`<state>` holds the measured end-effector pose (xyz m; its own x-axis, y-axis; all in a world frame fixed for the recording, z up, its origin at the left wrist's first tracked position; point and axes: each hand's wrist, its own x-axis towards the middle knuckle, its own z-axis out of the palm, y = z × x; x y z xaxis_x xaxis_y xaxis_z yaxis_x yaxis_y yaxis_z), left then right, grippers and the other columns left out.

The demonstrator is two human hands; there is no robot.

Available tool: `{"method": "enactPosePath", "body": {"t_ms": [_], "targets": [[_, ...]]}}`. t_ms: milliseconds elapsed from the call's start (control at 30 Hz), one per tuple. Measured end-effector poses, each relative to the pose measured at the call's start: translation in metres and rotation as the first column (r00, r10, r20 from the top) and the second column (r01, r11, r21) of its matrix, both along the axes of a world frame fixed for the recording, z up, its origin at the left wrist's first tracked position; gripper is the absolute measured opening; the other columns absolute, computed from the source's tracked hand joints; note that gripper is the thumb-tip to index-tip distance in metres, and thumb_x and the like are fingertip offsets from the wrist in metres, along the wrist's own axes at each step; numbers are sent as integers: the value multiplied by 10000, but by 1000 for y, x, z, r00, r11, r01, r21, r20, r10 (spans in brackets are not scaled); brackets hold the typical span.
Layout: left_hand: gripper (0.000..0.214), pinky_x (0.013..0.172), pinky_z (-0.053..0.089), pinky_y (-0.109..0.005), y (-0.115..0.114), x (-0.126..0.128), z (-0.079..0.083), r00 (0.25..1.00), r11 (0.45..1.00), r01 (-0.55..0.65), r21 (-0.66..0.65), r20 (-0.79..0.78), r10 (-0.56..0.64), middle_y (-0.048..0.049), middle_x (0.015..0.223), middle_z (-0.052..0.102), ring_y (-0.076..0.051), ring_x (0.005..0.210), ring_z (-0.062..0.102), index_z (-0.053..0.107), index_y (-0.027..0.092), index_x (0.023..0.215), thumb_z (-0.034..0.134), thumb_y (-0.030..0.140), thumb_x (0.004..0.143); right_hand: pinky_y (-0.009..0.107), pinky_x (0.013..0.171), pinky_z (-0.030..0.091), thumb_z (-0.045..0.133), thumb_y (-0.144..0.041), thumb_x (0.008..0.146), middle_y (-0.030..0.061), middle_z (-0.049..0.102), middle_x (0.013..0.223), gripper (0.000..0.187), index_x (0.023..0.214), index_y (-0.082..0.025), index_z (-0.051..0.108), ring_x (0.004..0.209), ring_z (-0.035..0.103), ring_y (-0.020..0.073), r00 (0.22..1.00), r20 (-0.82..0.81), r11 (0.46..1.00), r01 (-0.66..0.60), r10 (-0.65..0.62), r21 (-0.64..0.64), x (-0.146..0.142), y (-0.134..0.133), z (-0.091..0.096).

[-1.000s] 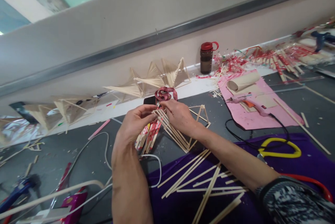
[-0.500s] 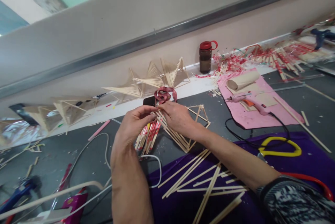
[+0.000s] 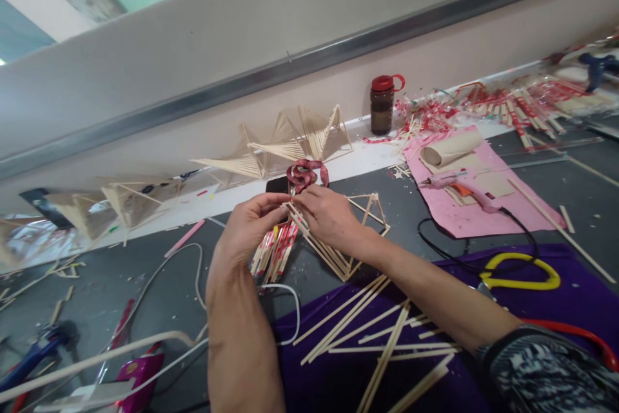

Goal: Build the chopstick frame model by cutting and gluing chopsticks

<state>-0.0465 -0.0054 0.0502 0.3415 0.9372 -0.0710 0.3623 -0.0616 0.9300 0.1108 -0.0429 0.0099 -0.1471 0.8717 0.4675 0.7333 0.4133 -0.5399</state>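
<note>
Both hands meet at a small frame of thin wooden sticks [image 3: 333, 257] standing on the grey table. My left hand [image 3: 249, 225] pinches the top ends of the sticks, fingers closed. My right hand [image 3: 329, 216] lies over the same sticks from the right, fingers curled and pressing on them. A bundle of red-and-white wrapped sticks [image 3: 275, 252] lies under my left hand. Just behind the fingers sits a crumpled red ribbon [image 3: 304, 173].
Loose sticks [image 3: 367, 336] lie on a purple cloth [image 3: 556, 297] near me. Yellow-handled scissors [image 3: 522, 271], a glue gun [image 3: 464, 189] on a pink sheet, a paper roll [image 3: 449, 149], a red-lidded bottle [image 3: 382, 104] and finished stick models [image 3: 294, 142] stand around. White cables [image 3: 184, 310] cross the left.
Almost nothing has moved. My right hand's fingers shift slightly along the stick tops; my left hand keeps its pinch.
</note>
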Motion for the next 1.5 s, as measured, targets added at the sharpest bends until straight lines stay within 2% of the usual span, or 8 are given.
{"method": "enactPosePath", "body": {"t_ms": [333,600,867,1033,1200,1367,1500], "targets": [[279,632,491,-232,1,3,-3,999,999,-43,6,29,43,-29,781,702,-131,659,627,685,167,877,732,286,629,277,779,426,380,-208,905,87,599,953,295,1062,-140,619,896,539,159,998,-43,999,-45,47,30,0,1,-3],[268,601,490,-246,0,5,-2,998,997,-62,36,8,62,-36,755,701,-139,624,617,699,161,855,732,286,621,286,779,433,368,-165,899,91,599,948,290,1034,-120,621,884,535,156,996,-56,995,-67,72,76,-1,5,-7],[275,587,483,-248,0,6,-1,998,998,-60,31,9,59,-36,724,695,-142,610,613,701,153,852,731,298,621,291,780,428,376,-162,899,88,599,954,274,1033,-138,614,903,542,154,994,-93,998,-60,60,7,0,2,-2],[304,642,500,-247,1,3,-2,998,999,-51,3,33,51,-37,807,702,-136,658,625,690,157,885,736,301,622,308,778,427,363,-201,909,103,599,1014,288,1130,-130,535,923,544,172,996,-81,999,-32,31,-9,1,2,-1],[356,657,513,-267,-1,3,1,998,999,-49,5,26,48,-56,869,705,-167,718,643,680,167,921,737,347,619,327,823,413,329,-170,909,102,576,1055,307,1168,-138,490,1010,512,190,999,-50,998,18,-15,67,15,-7,20],[407,682,515,-283,-2,4,0,1000,1000,-13,2,16,13,-67,862,707,-186,761,649,668,174,975,720,392,635,312,820,417,308,-186,923,78,583,993,299,1138,-148,513,951,526,172,994,-86,990,82,-72,115,30,-23,49],[484,687,510,-293,1,6,-3,998,997,57,-50,-16,-57,-76,917,696,-180,753,642,627,164,1070,712,383,647,301,785,429,324,-201,923,68,596,968,280,1100,-165,538,903,542,164,994,-55,990,95,-90,100,35,-23,53]]}}
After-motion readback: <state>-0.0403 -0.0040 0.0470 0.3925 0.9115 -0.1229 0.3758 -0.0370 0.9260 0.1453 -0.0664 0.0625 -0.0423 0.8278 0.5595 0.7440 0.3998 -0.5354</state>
